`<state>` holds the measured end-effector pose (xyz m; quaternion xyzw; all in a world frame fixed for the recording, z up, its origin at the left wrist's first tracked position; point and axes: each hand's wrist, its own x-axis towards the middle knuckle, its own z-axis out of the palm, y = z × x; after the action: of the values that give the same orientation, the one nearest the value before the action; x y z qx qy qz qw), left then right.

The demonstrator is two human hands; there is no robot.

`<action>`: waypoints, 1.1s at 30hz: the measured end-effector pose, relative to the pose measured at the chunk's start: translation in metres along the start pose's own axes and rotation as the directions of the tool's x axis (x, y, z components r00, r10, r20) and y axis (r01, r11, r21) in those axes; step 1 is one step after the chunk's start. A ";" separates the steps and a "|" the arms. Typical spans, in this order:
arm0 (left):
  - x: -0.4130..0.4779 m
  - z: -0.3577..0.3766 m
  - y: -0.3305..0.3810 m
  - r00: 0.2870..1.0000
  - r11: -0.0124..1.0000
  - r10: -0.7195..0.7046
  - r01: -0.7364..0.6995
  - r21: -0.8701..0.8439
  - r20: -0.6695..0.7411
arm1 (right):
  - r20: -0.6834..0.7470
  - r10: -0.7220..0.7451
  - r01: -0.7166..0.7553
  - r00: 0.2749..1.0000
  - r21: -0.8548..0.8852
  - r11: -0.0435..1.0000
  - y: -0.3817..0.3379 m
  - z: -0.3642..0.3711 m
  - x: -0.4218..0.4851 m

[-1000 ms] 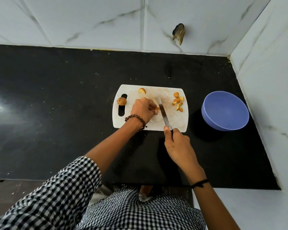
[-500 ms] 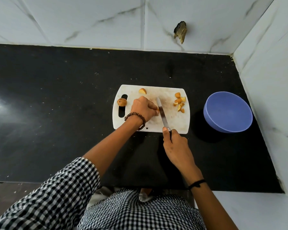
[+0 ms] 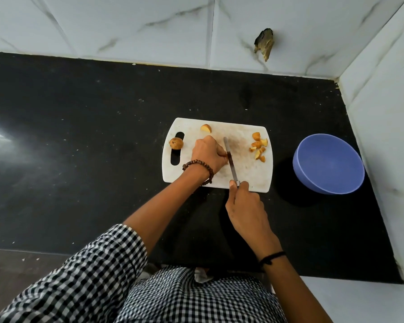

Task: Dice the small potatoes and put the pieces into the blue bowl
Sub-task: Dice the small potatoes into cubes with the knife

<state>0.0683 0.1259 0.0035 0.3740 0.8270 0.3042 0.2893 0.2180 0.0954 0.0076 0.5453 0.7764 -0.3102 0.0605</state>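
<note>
Knife (image 3: 230, 160), gripped by right hand (image 3: 246, 206), has slid against left hand (image 3: 208, 155) curled over hidden potato.

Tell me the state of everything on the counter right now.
Blue bowl: upright, empty, right of the board.
Whole potato: uncut, by the board's handle slot.
Potato half: cut, at the board's far edge.
Diced pieces: piled on the board's right side.
Knife: gripped by the right hand, blade over the board.
Left hand: fingers curled beside the blade, contents hidden.

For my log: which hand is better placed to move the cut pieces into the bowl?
Right hand, probably, though it grips the knife: pieces and bowl lie on its side; left hand is farther.
</note>
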 end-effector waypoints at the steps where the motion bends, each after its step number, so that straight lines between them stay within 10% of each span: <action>1: 0.000 0.000 0.000 1.000 1.000 0.003 -0.003 0.001 0.005 | 0.010 0.001 -0.001 1.000 0.002 1.000 -0.001 -0.001 0.003; 33: -0.015 -0.006 -0.019 0.998 0.997 0.061 -0.060 0.056 -0.020 | 0.066 0.002 -0.006 0.998 0.063 0.998 0.029 -0.060 -0.021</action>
<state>0.0644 0.1020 -0.0026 0.4034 0.8266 0.2938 0.2603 0.2672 0.1175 0.0527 0.5379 0.7627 -0.3525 0.0694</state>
